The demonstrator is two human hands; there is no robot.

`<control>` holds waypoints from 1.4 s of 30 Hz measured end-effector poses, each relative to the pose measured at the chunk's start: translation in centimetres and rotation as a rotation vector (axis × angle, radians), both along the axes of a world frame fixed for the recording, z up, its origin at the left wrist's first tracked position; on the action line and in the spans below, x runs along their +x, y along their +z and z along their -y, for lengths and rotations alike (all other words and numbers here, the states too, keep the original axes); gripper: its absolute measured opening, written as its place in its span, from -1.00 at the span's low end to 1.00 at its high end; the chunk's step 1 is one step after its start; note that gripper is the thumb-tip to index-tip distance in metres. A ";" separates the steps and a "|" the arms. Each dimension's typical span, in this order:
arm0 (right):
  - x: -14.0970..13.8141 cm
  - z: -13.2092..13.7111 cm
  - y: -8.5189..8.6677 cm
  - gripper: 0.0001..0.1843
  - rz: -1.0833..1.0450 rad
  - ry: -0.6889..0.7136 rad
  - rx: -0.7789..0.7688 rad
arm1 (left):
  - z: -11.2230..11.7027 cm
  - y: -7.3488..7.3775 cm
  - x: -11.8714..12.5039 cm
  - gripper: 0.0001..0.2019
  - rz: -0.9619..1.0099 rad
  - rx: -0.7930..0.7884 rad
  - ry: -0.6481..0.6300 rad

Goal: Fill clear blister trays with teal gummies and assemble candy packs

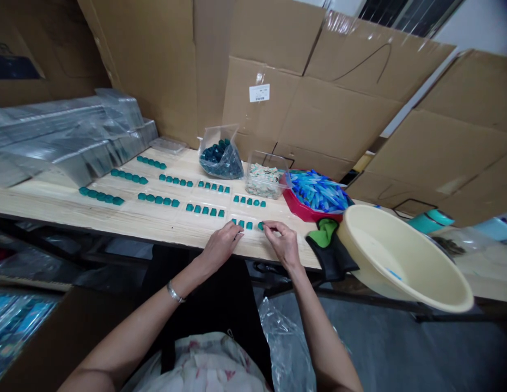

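Note:
My right hand (282,239) pinches a small teal block (261,225) at the right end of the front row. Close to the table's front edge, my left hand (221,245) has its fingers pressed together around a small whitish piece (239,234), too small to name. Between the hands lie teal blocks (249,225) of the same row. More short rows of teal blocks (205,210) stretch leftward on the wooden table (126,218), some in shallow clear trays. Behind them stands a clear bag of dark teal blocks (221,155).
A clear box (266,182) of small pale pieces and a red tray (296,208) of blue pointed pieces stand at the back right. A cream basin (400,250) overhangs the front edge beside a black-and-green cloth (329,245). Stacked clear plastic trays (73,141) fill the left; cardboard (278,103) walls the back.

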State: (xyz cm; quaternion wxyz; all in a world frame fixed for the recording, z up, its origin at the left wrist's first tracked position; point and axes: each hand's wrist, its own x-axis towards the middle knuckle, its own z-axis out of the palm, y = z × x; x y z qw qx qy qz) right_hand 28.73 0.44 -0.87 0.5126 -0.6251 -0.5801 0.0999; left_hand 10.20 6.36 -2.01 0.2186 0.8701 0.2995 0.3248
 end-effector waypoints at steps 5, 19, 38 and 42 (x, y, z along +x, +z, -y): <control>1.6 -1.8 -0.7 -0.81 0.383 0.178 0.000 | 0.5 0.3 0.0 -0.79 -0.248 0.031 0.041; 2.5 -2.6 -0.7 -0.78 0.631 0.226 -0.141 | -0.6 0.3 0.6 -0.76 0.411 -0.706 -0.041; -4.7 -0.4 1.5 -0.85 0.395 0.061 0.047 | -0.6 0.9 1.6 -0.72 0.962 -1.383 -0.236; -5.6 0.0 1.1 -0.85 0.213 -0.006 0.034 | 0.0 0.9 2.3 -0.73 1.005 -1.294 -0.192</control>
